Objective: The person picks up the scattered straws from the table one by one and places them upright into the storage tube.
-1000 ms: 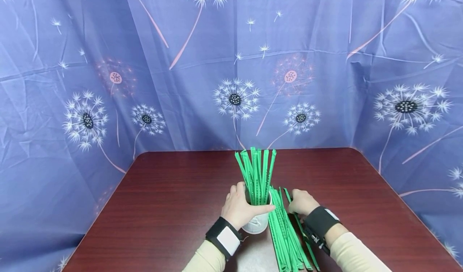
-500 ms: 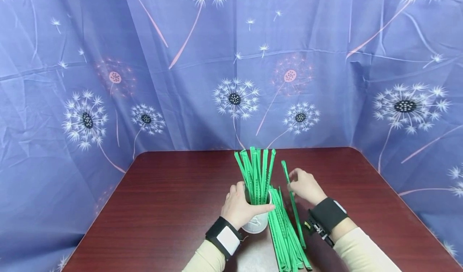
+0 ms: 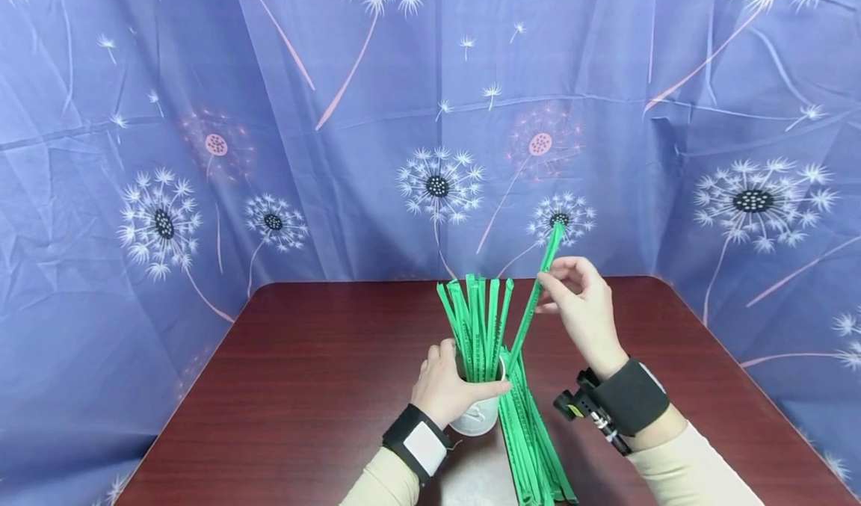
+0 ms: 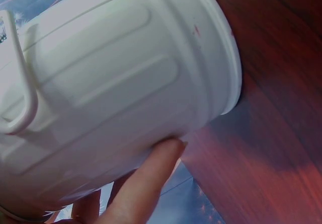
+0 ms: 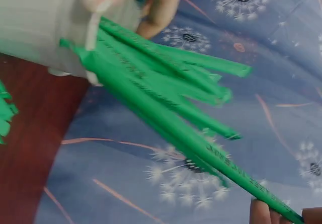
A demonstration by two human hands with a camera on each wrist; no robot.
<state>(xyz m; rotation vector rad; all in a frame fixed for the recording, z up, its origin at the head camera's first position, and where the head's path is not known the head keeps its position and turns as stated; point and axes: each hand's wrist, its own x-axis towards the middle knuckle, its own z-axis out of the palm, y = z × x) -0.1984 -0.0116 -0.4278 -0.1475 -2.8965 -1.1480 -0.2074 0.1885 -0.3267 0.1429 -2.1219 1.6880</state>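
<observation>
A small white plastic bucket (image 3: 476, 421) with a side handle stands on the table, several long green wrapped sticks (image 3: 476, 326) with dark print rising out of it. My left hand (image 3: 447, 388) grips it, fingers round the far side and thumb along the near rim; in the left wrist view a finger (image 4: 151, 178) lies against the ribbed wall. My right hand (image 3: 584, 304) pinches one more green wrapped stick (image 5: 186, 133) near its upper end, between thumb and fingers. That stick leans to the right, its lower end right at the bucket's rim. More green wrapped sticks (image 3: 528, 442) lie beside the bucket.
The dark red-brown table (image 3: 323, 386) has rounded far corners. Behind it and at both sides hangs a blue curtain (image 3: 363, 192) with a dandelion pattern. Black wrist bands (image 3: 632, 397) with small devices sit on both wrists.
My right hand has lifted a green wrapped stick from the right edge of the pile, raised it and tilted it towards the bucket. My left hand has stayed on the bucket.
</observation>
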